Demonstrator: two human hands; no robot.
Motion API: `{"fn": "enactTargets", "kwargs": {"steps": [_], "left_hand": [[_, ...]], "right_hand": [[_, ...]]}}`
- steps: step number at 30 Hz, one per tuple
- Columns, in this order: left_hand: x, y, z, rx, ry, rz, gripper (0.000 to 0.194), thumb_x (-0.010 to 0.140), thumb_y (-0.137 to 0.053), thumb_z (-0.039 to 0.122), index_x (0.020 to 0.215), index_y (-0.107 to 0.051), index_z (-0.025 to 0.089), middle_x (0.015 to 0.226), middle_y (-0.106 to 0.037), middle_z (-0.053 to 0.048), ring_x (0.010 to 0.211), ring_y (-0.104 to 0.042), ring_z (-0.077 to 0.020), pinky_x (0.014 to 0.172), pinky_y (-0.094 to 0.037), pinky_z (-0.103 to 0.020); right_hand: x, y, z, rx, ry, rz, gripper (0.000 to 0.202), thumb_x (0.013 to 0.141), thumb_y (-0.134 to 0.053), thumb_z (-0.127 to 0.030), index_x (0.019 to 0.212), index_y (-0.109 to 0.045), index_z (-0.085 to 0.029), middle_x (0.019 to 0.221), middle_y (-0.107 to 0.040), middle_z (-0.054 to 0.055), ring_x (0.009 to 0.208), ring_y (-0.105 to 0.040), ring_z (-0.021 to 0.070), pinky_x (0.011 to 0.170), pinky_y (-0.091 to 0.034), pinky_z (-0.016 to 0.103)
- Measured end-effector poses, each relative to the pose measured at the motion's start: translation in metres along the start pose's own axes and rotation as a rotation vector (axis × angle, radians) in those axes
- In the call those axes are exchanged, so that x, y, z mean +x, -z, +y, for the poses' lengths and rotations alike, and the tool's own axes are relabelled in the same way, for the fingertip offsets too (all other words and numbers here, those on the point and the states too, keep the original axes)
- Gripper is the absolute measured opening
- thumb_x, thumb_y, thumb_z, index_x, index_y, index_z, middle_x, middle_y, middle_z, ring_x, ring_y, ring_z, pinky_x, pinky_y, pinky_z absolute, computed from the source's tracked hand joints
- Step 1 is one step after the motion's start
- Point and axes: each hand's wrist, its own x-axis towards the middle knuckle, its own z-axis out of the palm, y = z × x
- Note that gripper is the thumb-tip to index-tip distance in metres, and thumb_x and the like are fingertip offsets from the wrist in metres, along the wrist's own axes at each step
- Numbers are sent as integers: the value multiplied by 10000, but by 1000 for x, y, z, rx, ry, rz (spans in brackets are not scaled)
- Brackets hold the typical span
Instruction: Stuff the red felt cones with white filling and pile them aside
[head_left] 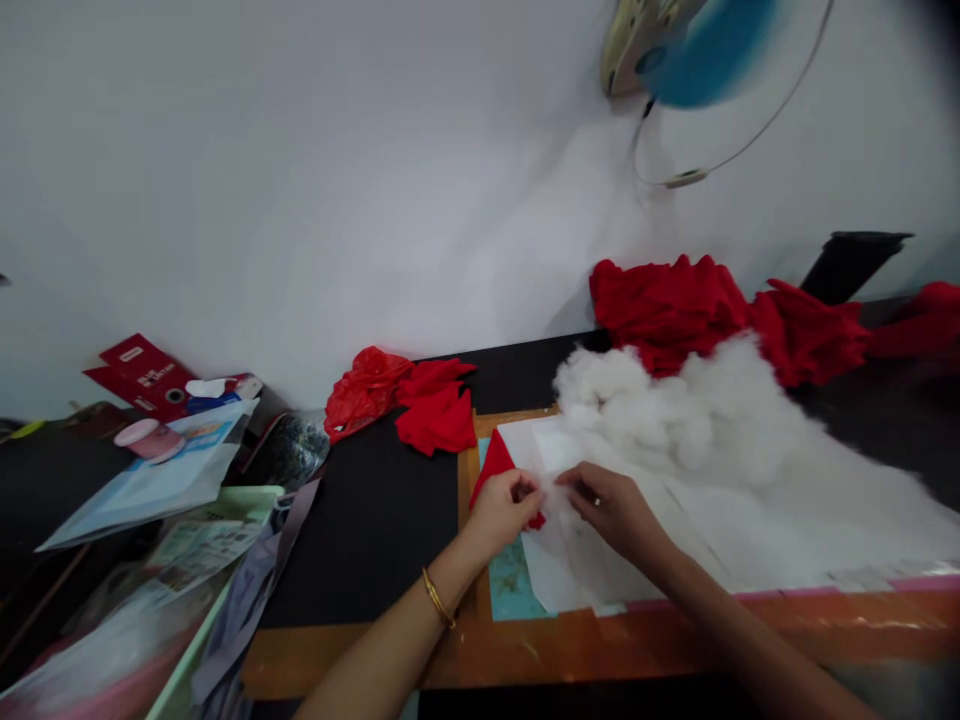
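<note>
Head view: left hand (504, 508), red cloth (493, 460) in its pinch; right hand (613, 508), grip unclear, near white fluff (679, 425).

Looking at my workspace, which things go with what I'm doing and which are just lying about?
Likely part of the job:
red cloth piece, held in the left hand
white fluff, just beyond the right hand
red cloth pile at the back, matching in colour

Seemingly just lying about:
pink container
red printed box

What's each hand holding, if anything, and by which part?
Left hand: a red, pointed fabric piece, by its lower part. Right hand: cannot tell whether anything is held.
</note>
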Motion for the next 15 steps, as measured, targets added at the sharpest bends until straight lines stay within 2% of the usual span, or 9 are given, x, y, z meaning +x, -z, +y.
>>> {"fn": "enactTargets", "kwargs": {"steps": [2,4,5,7,9,10,11,13,15], "left_hand": [[-11,13,1,110,-75,60,145,759,-635,269,870,-621,177,854,-645,-60,819,-606,-190,768,-499,-332],[-23,30,0,349,-213,74,375,714,-671,189,1084,-613,213,1105,-624,-82,1065,-540,-242,953,-426,-406],[-28,38,-2,500,-275,75,475,701,-664,149,1163,-585,228,1188,-594,-85,1126,-503,-258,987,-396,-433],[-33,49,-7,732,-343,88,539,708,-604,80,1221,-557,237,1256,-556,-89,1162,-473,-268,989,-383,-452],[-31,52,-12,791,-338,128,424,751,-548,64,1140,-607,222,1177,-594,-90,1105,-503,-265,952,-399,-439],[-27,51,-13,778,-331,143,332,786,-532,83,1074,-634,213,1105,-623,-86,1056,-528,-259,929,-409,-425],[-21,48,-12,753,-325,153,248,821,-522,116,1012,-651,207,1036,-646,-80,1006,-551,-250,906,-420,-406],[-8,40,-6,698,-322,162,164,874,-508,191,941,-658,203,953,-671,-69,925,-587,-229,867,-438,-366],[4,30,5,662,-335,166,162,895,-504,238,946,-655,207,951,-687,-62,898,-608,-212,847,-447,-333]], "right_hand": [[-6,5,7,10,-80,54,195,798,-487,-262,875,-659,-215,669,-661,23,573,-586,170,546,-460,276],[-13,10,15,38,-155,108,190,813,-508,-303,897,-655,-216,676,-661,28,553,-580,168,516,-467,274],[-17,12,17,60,-165,131,187,818,-516,-313,898,-653,-215,730,-675,41,568,-586,168,513,-476,274],[-25,13,18,117,-138,149,169,828,-521,-313,883,-646,-213,976,-691,83,598,-597,153,522,-500,277],[-31,10,11,191,-113,143,144,834,-526,-309,865,-625,-210,1249,-604,108,582,-592,124,525,-520,281],[-33,8,6,231,-124,141,138,834,-531,-314,864,-614,-208,1279,-588,115,553,-584,112,514,-523,281],[-35,5,-1,271,-151,139,135,833,-535,-319,873,-604,-209,1205,-631,116,515,-571,108,494,-519,278],[-37,0,-15,349,-209,149,140,822,-546,-320,907,-586,-215,849,-702,65,467,-562,127,460,-501,266],[-37,-4,-28,420,-237,189,154,814,-554,-316,937,-565,-223,580,-615,-15,446,-563,148,449,-486,256]]}}
